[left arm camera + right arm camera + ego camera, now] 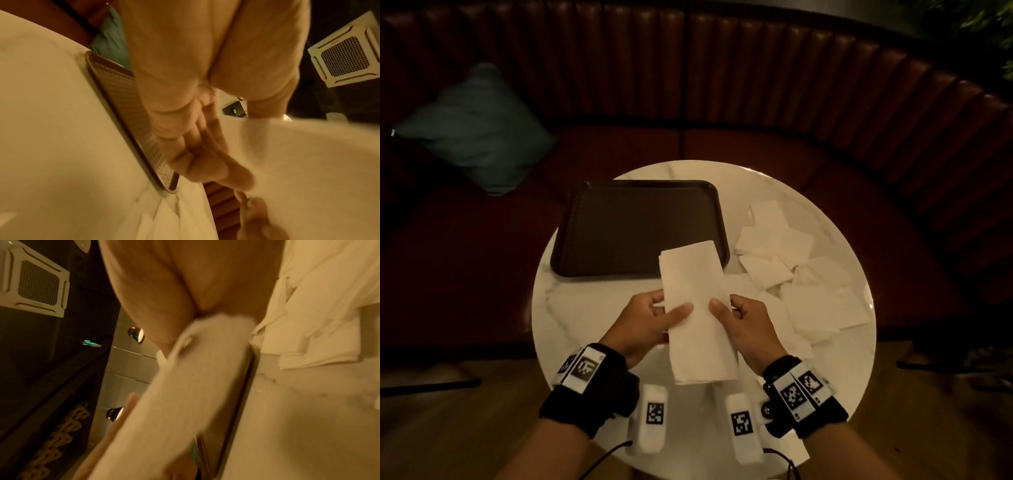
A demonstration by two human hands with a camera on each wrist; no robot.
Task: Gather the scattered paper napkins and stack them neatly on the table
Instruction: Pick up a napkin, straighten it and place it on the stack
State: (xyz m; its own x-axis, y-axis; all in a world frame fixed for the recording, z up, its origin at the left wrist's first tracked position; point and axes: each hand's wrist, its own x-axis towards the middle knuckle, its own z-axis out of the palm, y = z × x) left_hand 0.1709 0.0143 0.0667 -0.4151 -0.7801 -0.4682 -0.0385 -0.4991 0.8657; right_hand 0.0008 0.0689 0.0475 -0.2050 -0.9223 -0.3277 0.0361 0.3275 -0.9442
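Observation:
A long folded white paper napkin point(697, 308) is held above the round marble table point(585, 308), between both hands. My left hand point(654, 317) pinches its left edge, thumb on top. My right hand point(739, 317) pinches its right edge, thumb on top as well. Several more white napkins point(791, 260) lie scattered over the right half of the table. In the left wrist view the held napkin point(308, 162) fills the right side, blurred, with the fingers point(205, 154) under it. In the right wrist view the napkin point(185, 394) runs down from the hand, blurred.
A dark brown tray point(633, 226) sits on the back left of the table, with nothing on it. A dark red curved bench point(756, 102) wraps behind the table, with a teal cushion point(479, 133) on its left. The table's front edge is close to me.

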